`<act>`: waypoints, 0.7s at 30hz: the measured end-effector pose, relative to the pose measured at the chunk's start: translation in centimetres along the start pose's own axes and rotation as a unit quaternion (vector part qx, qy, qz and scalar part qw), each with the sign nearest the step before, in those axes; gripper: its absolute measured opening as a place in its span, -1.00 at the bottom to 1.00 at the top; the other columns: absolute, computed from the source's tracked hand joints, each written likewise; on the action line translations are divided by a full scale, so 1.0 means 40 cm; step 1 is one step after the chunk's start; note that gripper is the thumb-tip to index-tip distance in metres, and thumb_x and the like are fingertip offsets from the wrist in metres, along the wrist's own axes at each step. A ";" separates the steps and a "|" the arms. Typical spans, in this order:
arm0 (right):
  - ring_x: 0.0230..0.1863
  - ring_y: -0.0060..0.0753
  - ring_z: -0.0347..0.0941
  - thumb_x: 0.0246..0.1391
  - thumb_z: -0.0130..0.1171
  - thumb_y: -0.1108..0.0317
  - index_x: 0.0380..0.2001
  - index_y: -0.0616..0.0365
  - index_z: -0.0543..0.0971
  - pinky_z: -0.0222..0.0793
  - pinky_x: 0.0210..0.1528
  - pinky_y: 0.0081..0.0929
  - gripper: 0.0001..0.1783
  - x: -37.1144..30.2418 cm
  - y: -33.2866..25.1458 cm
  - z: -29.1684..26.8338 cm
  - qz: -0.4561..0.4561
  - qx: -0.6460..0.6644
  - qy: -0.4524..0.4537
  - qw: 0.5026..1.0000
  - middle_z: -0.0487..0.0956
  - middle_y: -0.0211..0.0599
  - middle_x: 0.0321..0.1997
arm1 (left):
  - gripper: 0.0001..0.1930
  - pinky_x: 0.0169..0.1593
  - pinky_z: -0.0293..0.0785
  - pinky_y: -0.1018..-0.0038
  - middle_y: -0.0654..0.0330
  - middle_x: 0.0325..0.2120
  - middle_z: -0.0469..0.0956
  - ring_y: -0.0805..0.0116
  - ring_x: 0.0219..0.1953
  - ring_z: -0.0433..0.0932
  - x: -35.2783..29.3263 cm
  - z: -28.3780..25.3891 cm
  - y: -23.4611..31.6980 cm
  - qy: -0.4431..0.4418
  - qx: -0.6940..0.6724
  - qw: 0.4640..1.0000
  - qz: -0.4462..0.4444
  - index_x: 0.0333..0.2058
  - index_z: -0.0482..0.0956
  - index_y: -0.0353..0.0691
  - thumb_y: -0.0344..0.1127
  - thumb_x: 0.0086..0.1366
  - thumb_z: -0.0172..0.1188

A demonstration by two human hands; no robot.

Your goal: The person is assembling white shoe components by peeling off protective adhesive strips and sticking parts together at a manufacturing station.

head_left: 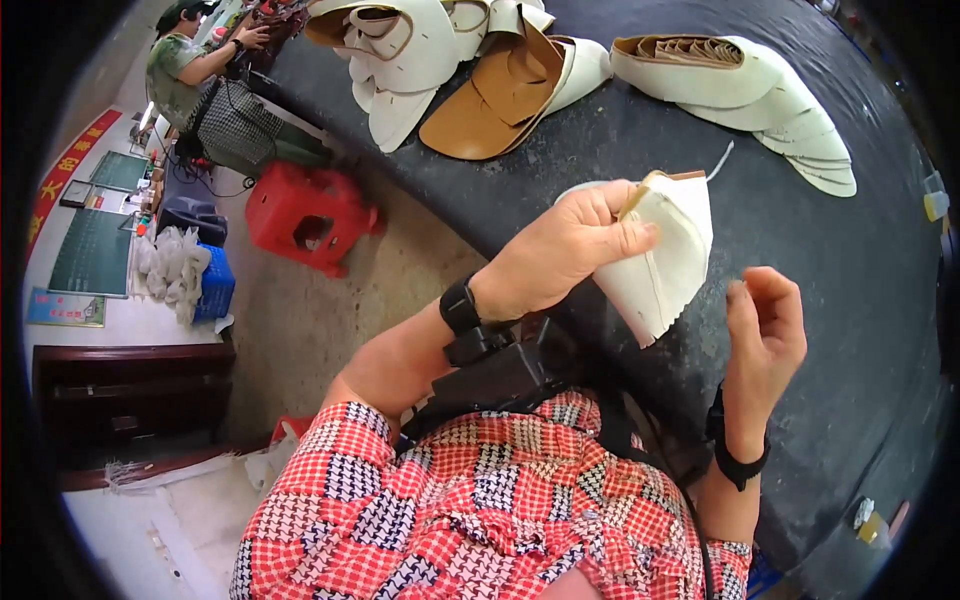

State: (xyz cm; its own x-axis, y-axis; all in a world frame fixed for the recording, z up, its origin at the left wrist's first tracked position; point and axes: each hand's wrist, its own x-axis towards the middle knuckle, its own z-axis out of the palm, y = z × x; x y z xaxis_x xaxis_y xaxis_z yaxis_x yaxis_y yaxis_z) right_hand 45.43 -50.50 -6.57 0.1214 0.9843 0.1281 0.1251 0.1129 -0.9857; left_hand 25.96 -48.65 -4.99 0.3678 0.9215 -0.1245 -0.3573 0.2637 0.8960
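Observation:
My left hand (555,245) is closed on a white shoe upper (672,245) with a tan lining, thumb on its outer face. The upper is held above the dark table, its jagged edge pointing down. A thin pale strip (721,161) sticks up beside its top edge. To the right and apart from it, my right hand (765,330) is raised with thumb and fingers pinched together. What those fingertips hold, if anything, is too small to make out.
Stacked white shoe uppers (400,60) and a tan-lined one (490,105) lie across the black-covered table (560,165). Another overlapping row of white uppers (745,90) curves at the far right. A red stool (300,215) stands left on the floor; a co-worker (190,75) sits beyond.

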 end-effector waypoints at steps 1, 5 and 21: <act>-0.53 -0.70 0.31 -0.11 0.12 0.64 -0.42 0.25 0.47 0.24 -0.45 -0.75 -0.87 -0.009 -0.013 -0.006 -0.071 -0.039 -0.048 0.996 0.44 -0.46 -0.49 | -0.69 -0.09 0.35 0.61 0.25 -0.23 0.49 0.56 -0.20 0.45 -0.005 0.004 0.004 0.004 0.024 1.000 0.017 -0.08 0.38 -0.36 -0.33 0.24 0.04; -0.54 -0.58 0.37 -0.21 0.21 0.64 -0.49 0.23 0.50 0.28 -0.51 -0.66 -0.85 -0.022 -0.058 0.012 -0.205 -0.120 -0.104 0.966 0.45 -0.35 -0.51 | -0.69 -0.09 0.33 0.62 0.25 -0.22 0.47 0.59 -0.19 0.42 0.011 0.014 0.007 0.006 0.080 0.996 0.035 -0.08 0.35 -0.35 -0.29 0.26 0.02; -0.64 -0.61 0.34 -0.17 0.13 0.59 -0.57 0.21 0.45 0.25 -0.58 -0.69 -0.93 -0.001 -0.051 0.080 0.016 -0.105 -0.075 0.992 0.44 -0.42 -0.62 | -0.76 -0.21 0.37 0.62 0.26 -0.33 0.47 0.63 -0.28 0.40 0.055 -0.029 0.002 0.016 0.208 0.976 0.062 -0.18 0.35 -0.31 -0.28 0.27 0.02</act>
State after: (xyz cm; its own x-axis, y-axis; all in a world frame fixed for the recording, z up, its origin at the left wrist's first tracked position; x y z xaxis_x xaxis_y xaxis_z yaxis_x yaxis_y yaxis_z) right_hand 42.02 -50.35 -4.93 -0.0170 0.9978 0.0646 0.3283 0.0666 -0.9422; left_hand 25.74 -46.26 -5.68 0.3151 0.9490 -0.0115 -0.0160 0.0174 0.9997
